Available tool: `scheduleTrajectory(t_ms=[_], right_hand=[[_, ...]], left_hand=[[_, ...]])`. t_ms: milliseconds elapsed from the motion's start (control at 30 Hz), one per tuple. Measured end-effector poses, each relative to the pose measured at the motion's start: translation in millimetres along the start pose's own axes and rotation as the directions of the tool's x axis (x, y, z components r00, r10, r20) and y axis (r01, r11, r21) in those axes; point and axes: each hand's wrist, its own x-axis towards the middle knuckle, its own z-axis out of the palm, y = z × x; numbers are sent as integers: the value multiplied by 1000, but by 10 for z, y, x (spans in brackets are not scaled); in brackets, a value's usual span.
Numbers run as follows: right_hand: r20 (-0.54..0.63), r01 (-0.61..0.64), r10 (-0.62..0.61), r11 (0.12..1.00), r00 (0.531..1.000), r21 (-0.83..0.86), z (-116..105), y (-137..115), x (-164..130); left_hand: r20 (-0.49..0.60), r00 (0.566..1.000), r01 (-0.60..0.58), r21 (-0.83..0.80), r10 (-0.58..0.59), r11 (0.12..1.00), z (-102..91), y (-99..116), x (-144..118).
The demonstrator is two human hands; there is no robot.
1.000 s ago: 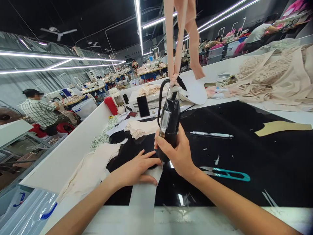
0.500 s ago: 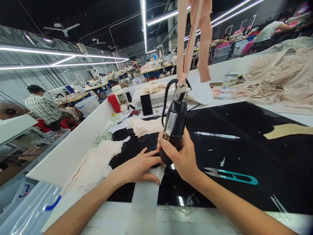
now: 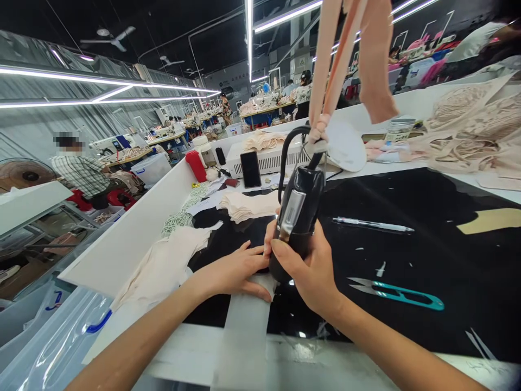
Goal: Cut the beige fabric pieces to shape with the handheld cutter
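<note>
My right hand (image 3: 311,271) is wrapped round a black corded hand tool (image 3: 299,209) with a silver lever on its side. The tool stands nearly upright, and its working end is hidden behind my fingers. From above, a knotted pink fabric strap (image 3: 325,70) hangs down to it. Spread flat, my left hand (image 3: 240,271) presses on a translucent whitish strip (image 3: 246,320), its fingertips close to the tool's base. The strip runs from under the tool towards me over the table edge. Right of my right hand lie teal thread snips (image 3: 407,296) and a pen (image 3: 372,225).
Stacked cream fabric pieces (image 3: 252,205) lie on the black work surface (image 3: 366,255), with more cream fabric (image 3: 163,266) at left. Behind stand a phone (image 3: 251,169) and a white vented box (image 3: 271,157). Loose fabric (image 3: 468,125) is heaped at right. A person (image 3: 79,165) sits at far left.
The whole scene has shifted a little to the right in view. Both hands, the tool and the strip keep nearly the same positions relative to each other.
</note>
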Motion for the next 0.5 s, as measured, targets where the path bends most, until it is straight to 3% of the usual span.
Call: scheduleTrajectory(t_ms=[367, 500], right_hand=[[7, 20, -20, 999, 1000, -26, -1, -27, -7], [-24, 32, -31, 999, 999, 31, -85, -52, 31]], left_hand=[[-17, 1000, -4, -4, 4, 1000, 10, -13, -11], [-187, 982, 24, 48, -14, 999, 84, 91, -199]])
